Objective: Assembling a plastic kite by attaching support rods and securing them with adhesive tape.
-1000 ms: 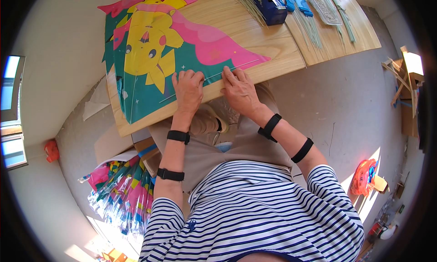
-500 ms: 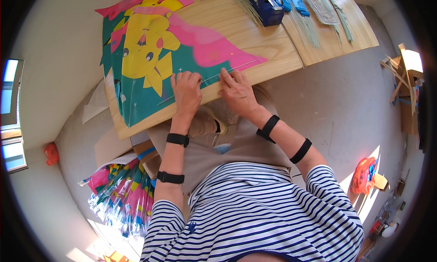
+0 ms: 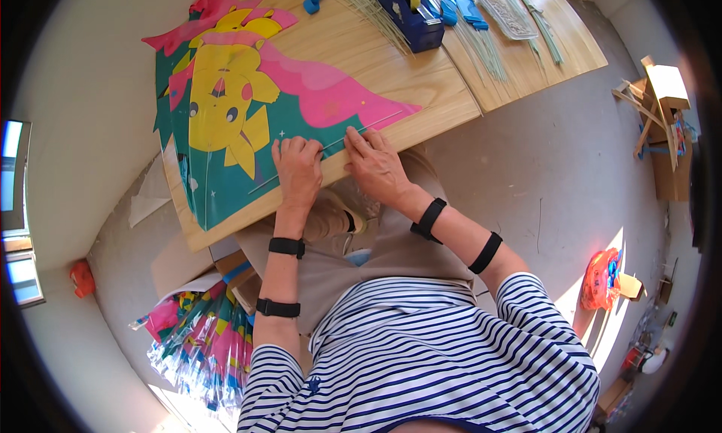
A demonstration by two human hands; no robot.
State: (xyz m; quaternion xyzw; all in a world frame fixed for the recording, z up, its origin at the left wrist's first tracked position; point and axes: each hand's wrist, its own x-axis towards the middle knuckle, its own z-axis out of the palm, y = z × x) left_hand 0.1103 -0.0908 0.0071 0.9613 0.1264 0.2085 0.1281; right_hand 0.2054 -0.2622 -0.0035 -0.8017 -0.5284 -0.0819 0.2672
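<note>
A kite sail [image 3: 226, 95] of thin printed sheet, teal and pink with a yellow cartoon animal upside down, lies on the wooden table. Along its near edge runs a thin pale rod [image 3: 387, 119], which shows on both sides of my hands. My left hand [image 3: 298, 170] has its fingers curled closed on the rod and the sail edge. Just to the right, my right hand [image 3: 376, 166] pinches the same edge, its fingertips resting on the sheet. Between the two hands a short stretch of rod and edge is visible. Both thumbs are partly hidden.
Past the kite stand a dark blue tape dispenser [image 3: 410, 16], bundles of thin rods [image 3: 489, 57] and a clear plastic tray [image 3: 508, 13]. Blue strips [image 3: 468, 8] lie beside them. The wooden table's [image 3: 444, 125] near edge is before me. Folded kites [image 3: 203, 328] sit low at left.
The view has shifted, so the table and kite appear a little farther left and lower. Both hands keep their hold on the sail's near edge, with little visible movement along it.
</note>
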